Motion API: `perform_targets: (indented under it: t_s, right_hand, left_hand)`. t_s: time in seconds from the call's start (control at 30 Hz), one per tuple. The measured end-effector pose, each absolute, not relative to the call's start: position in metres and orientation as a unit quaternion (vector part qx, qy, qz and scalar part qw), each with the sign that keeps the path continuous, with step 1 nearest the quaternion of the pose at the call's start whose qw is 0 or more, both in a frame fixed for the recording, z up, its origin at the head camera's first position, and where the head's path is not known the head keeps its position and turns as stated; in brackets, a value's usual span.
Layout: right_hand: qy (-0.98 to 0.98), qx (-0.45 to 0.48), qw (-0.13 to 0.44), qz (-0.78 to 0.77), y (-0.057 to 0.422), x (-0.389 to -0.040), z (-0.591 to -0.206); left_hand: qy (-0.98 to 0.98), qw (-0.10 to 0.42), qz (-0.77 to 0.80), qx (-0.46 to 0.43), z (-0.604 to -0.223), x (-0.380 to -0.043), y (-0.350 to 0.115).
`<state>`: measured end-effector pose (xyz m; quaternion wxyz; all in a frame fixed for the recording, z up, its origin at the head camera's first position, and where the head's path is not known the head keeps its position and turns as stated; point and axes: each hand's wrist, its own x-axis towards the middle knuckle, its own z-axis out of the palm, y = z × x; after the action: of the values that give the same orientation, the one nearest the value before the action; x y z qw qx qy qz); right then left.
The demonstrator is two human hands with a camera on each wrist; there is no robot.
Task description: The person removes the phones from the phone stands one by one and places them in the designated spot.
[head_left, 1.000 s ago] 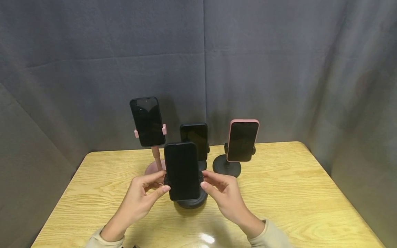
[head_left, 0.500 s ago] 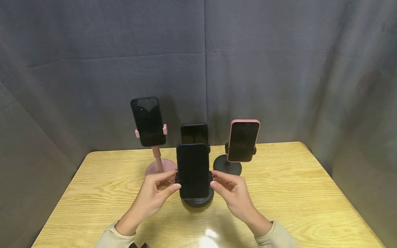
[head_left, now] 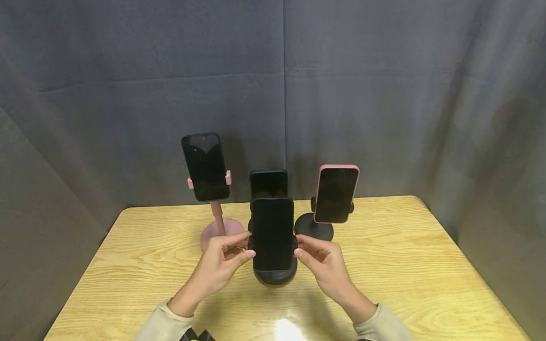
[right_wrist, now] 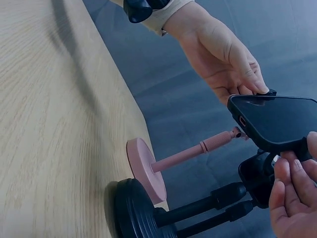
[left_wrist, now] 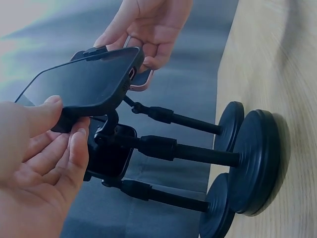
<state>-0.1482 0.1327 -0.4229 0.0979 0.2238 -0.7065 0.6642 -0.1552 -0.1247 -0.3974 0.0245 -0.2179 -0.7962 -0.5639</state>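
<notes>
A black phone (head_left: 273, 234), screen dark, stands upright in the clamp of a black phone stand (head_left: 275, 278) at the front middle of the table. My left hand (head_left: 217, 263) pinches the clamp at the phone's left side, thumb in front and fingers behind. On the opposite side, my right hand (head_left: 326, 265) grips the other clamp end in the same way. From the left wrist, the stand's pole (left_wrist: 198, 154) and its thick round base (left_wrist: 257, 161) show, the base on the wood. Both thumbs lie right at the phone's edges.
Behind are three more held phones: a black one on a pink stand (head_left: 222, 229) at left, a dark phone (head_left: 268, 182) partly hidden in the middle, and a pink-cased phone (head_left: 336, 194) at right. A grey curtain (head_left: 362, 94) hangs behind the wooden table (head_left: 405, 265).
Both hands and the front phone stand have moved right, bringing the phone more squarely in front of the middle one behind. The stands at the back have kept their places.
</notes>
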Motion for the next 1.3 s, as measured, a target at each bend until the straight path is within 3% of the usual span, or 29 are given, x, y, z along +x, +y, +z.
perform_targets:
  t_s: [1.3]
  right_hand:
    - [-0.721,0.240,0.088,0.644,0.146,-0.141,-0.438]
  left_hand:
    - [-0.807,-0.003,-0.540,-0.241,-0.401,-0.146,-0.123]
